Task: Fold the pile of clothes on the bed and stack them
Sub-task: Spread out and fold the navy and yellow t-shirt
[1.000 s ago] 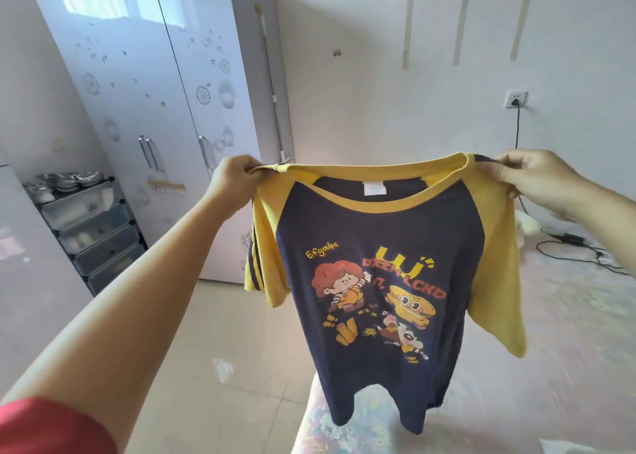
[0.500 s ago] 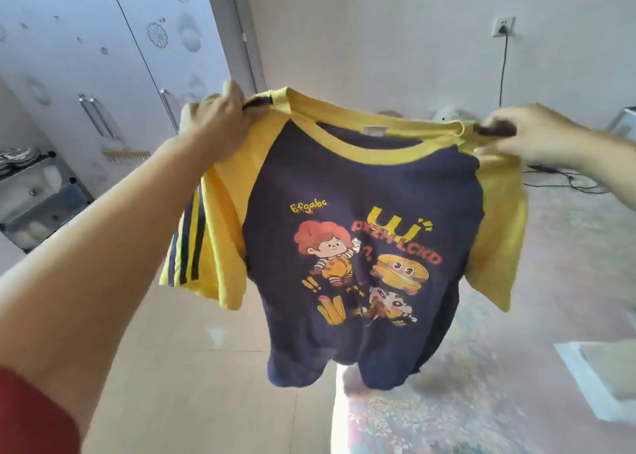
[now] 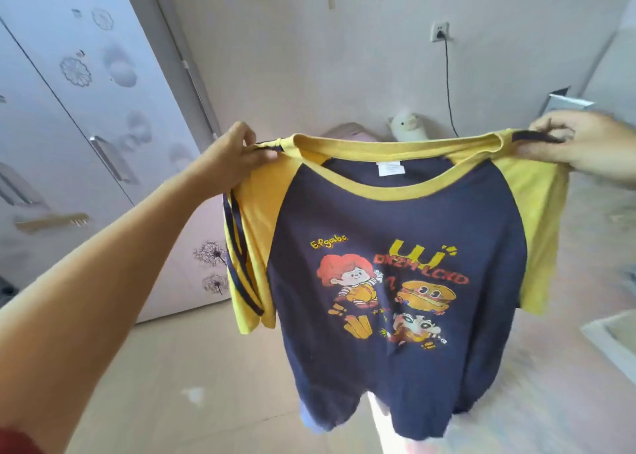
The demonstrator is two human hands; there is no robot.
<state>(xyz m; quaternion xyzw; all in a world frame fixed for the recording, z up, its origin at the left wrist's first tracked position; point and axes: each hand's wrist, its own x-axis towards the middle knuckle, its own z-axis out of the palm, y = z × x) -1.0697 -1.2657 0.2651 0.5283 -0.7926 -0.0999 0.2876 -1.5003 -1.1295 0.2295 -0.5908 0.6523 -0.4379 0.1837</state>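
A navy T-shirt [image 3: 395, 233] with yellow raglan sleeves, a yellow collar and a cartoon print hangs spread out in the air, print side toward me. My left hand [image 3: 237, 154] pinches its left shoulder seam. My right hand [image 3: 581, 144] pinches the right shoulder, thumb on top of a navy stripe. The hem dangles just above the near corner of the bed [image 3: 550, 402], whose patterned cover is blurred. The pile of clothes is not in sight.
A white wardrobe [image 3: 86, 126] with flower decals stands at the left, tiled floor [image 3: 189, 384] below it. A plush toy [image 3: 409, 126] sits by the far wall under a socket with a black cable [image 3: 447, 75]. A pale flat item [image 3: 616, 336] lies on the bed's right.
The shirt has been lifted and pulled wider between both hands, so it hangs flatter. The view has tilted up and swung right, showing more of the far wall.
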